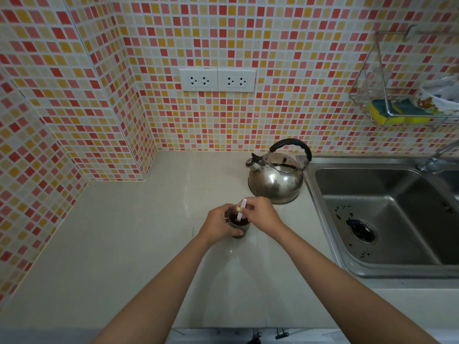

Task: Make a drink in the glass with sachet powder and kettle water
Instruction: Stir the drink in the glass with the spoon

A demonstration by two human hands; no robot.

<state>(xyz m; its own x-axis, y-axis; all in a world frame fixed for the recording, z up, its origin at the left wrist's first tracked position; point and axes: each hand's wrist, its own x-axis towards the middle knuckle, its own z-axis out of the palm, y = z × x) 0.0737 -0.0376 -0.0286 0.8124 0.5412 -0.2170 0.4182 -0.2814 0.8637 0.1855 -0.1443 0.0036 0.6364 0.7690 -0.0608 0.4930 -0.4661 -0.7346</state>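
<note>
A clear glass (239, 224) of dark brown liquid stands on the pale counter in the head view. My left hand (216, 223) wraps around its left side. My right hand (262, 212) pinches a thin white sachet (241, 211) whose lower end dips into the liquid. A steel kettle (276, 178) with a black handle sits just behind the glass, its spout pointing left, untouched.
A steel sink (387, 219) with a tap (437, 157) lies to the right. A wire rack (387, 95) with a sponge and a bowl hangs on the tiled wall. Two wall sockets (217, 80) sit above the counter (124, 244).
</note>
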